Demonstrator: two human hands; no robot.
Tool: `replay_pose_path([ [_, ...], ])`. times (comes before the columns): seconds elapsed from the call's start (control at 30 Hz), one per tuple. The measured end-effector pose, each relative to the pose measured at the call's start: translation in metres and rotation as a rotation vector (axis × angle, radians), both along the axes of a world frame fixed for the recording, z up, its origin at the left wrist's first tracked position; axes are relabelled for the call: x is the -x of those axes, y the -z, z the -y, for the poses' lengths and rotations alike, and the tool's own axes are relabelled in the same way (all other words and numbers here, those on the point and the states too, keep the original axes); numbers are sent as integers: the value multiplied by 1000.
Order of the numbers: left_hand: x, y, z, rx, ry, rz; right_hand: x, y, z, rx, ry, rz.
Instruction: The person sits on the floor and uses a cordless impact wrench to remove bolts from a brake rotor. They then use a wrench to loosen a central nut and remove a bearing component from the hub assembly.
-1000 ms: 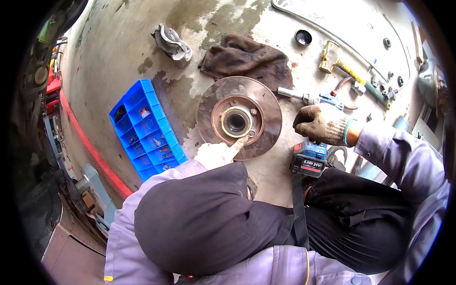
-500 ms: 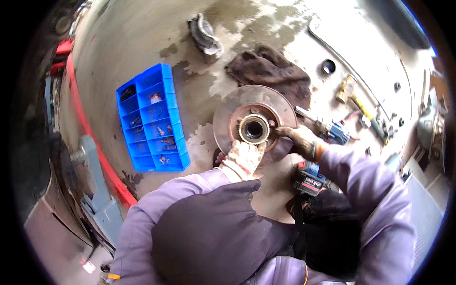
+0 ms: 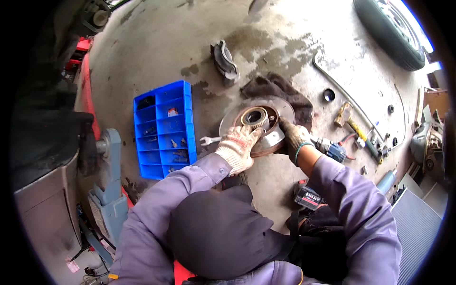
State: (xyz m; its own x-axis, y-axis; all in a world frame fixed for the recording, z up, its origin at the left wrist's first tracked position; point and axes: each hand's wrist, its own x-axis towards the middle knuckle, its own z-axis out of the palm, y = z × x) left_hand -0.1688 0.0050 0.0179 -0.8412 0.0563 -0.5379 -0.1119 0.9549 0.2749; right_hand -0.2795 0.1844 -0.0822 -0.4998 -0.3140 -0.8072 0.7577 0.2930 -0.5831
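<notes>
A rusty brake disc [image 3: 273,139] with a toothed hub ring [image 3: 254,115] at its centre is in front of me, its near rim edge showing, so it looks tilted. My gloved left hand [image 3: 239,146] is closed on its near left side, thumb by the ring. On the right, my gloved right hand [image 3: 295,137] grips the rim with the thumb over the face; the fingers underneath are hidden. An open-ended wrench [image 3: 209,140] pokes out left of my left hand. Behind the disc lies a dark crumpled cloth [image 3: 273,86].
To the left stands a blue compartment tray [image 3: 191,130] with small hardware. A grey curved metal part [image 3: 225,61] lies beyond. On the right are a hammer [image 3: 352,122], a power tool [image 3: 331,149], a long bar [image 3: 344,90] and a tyre [image 3: 392,35]. A battery pack [image 3: 308,197] is near my leg.
The disc has gone from facing up to tilted. My right hand has shifted from beside the hub onto the rim. The wrench has come into sight. The whole view has shifted.
</notes>
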Motion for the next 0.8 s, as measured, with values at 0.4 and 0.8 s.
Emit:
replay_pose_path([
  [0.4, 6, -5, 9, -27, 24, 17, 80, -65, -133, -455, -1054, -118],
  [0.8, 121, -57, 76, -466, -514, 311, -41, 40, -196, 106, 383, 298],
])
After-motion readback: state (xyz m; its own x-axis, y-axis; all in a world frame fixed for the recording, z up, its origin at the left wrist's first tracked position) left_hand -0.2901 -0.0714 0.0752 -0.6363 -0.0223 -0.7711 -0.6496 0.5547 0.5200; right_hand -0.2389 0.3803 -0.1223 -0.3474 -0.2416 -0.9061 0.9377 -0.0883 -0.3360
